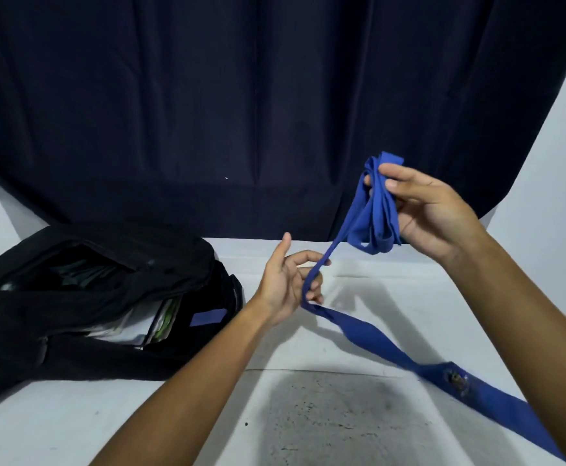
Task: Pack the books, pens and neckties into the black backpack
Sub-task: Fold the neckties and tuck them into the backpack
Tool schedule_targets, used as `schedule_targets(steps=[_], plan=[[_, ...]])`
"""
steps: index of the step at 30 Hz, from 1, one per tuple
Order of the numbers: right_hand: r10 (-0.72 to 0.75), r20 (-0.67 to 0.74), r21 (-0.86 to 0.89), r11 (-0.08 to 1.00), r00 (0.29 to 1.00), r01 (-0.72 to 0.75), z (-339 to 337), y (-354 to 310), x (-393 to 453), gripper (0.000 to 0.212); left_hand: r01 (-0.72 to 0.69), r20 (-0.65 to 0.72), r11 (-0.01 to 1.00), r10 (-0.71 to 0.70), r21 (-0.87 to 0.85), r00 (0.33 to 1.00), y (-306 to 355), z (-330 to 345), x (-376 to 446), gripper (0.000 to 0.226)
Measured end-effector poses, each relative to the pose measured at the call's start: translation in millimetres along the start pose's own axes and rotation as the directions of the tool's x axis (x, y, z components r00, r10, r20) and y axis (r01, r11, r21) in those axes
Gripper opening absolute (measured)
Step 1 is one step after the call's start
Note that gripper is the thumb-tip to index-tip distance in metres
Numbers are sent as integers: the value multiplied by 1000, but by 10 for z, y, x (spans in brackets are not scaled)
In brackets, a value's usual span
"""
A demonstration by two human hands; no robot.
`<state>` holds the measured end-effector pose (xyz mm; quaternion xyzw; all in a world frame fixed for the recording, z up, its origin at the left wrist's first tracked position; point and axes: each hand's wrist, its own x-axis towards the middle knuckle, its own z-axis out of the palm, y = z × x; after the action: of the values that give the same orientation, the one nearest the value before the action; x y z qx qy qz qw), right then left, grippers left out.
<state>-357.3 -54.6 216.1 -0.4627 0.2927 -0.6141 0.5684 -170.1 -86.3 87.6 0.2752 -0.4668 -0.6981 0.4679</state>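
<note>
Your right hand [432, 213] pinches the folded loops of the blue necktie [375, 213] while your left hand [291, 280] loosely curls round its strand; keep feeding even folds, tail off the table [308, 415], then tuck into the open black backpack [90, 348] at left.

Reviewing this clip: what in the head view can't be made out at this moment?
- Blue necktie: its wide end is cut off by the frame's right edge; the emblem on it is blurred.
- Black backpack: the upper compartment is too dark to read, and the left frame edge cuts the bag off.
- Papers or books in the lower opening: only edges show.
- Pens: none can be made out.
- Right hand: the folded loops hide some fingers.
</note>
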Motion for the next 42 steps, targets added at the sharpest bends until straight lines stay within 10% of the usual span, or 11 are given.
schedule_targets(steps=[6, 10, 15, 34, 42], plan=[[-8, 0, 30, 1000, 1000, 8, 32, -2, 35, 23, 237, -217, 889, -161, 393, 963, 88, -732, 39, 85], [53, 61, -14, 999, 997, -52, 88, 81, 28, 23, 148, -333, 822, 54, 551, 941, 216, -737, 111, 63], [98, 121, -46, 995, 988, -93, 151, 246, 38, 25, -183, -100, 929, 225, 321, 969, 292, -77, 71, 48], [260, 110, -298, 929, 959, -218, -53, 710, -91, 26, -48, -224, 983, 87, 175, 971, -39, 26, -38, 21], [63, -49, -440, 894, 997, -78, -42, 928, -34, 28, 17, -257, 996, 5, 84, 966, -57, 121, -140, 34]])
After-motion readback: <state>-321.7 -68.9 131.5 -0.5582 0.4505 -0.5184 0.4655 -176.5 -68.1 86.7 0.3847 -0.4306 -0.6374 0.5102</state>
